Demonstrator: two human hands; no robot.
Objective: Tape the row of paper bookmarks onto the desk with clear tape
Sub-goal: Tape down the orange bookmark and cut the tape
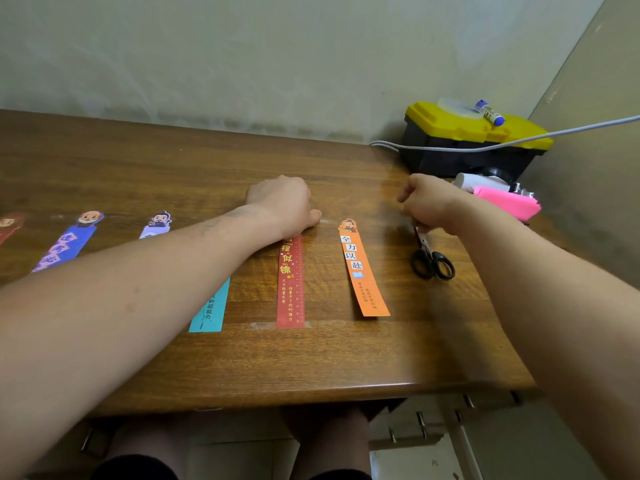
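Several paper bookmarks lie in a row on the wooden desk (346, 358). My left hand (284, 202) presses on the top end of the red bookmark (291, 282), thumb on a bit of clear tape; its fingers are hidden behind the back of the hand. Another strip of clear tape (265, 325) crosses the red bookmark's lower end. To the right lies the orange bookmark (363, 271), to the left a teal bookmark (211, 306), partly under my forearm. My right hand (429, 202), fingers curled, hovers over the blades of the black scissors (433, 263); whether it grips them is unclear.
Two purple bookmarks (65, 244) (157, 225) and a dark red one (8, 225) lie at the left. A yellow-lidded black toolbox (474, 140) stands at the back right, with a clear tape roll (457, 107) and a marker (490, 114) on top. Pink paper (509, 202) lies beside it; a grey cable (519, 142) crosses.
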